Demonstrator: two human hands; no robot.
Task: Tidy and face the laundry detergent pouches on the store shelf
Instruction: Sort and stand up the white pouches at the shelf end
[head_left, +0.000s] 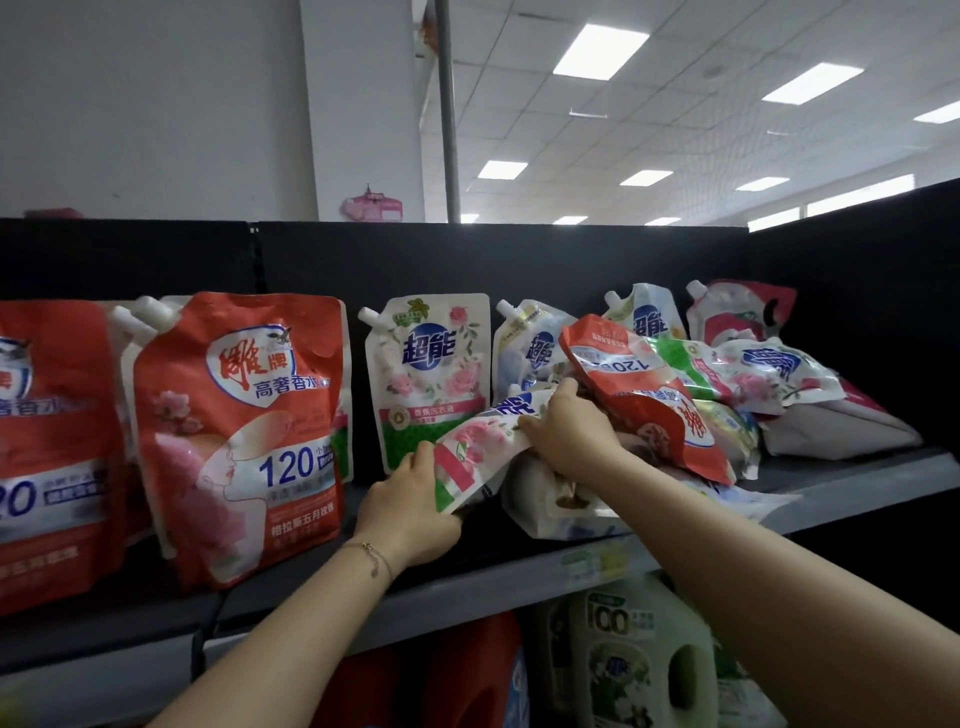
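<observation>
A white rose-print detergent pouch (480, 447) lies tilted on the shelf, gripped at both ends. My left hand (408, 506) holds its lower end. My right hand (566, 428) grips its upper part, amid a jumbled heap. A red pouch (649, 395) lies upside down over that heap, just right of my right hand. One white rose pouch (431, 374) stands upright against the black back panel. Red pouches (239, 431) stand faced at the left. More white pouches (769, 374) lie toppled at the right.
The grey shelf edge (467, 592) carries a price label (597, 564). Below it stand a red jug (467, 675) and a white-green jug (639, 654). The black side panel (857, 260) closes the shelf on the right.
</observation>
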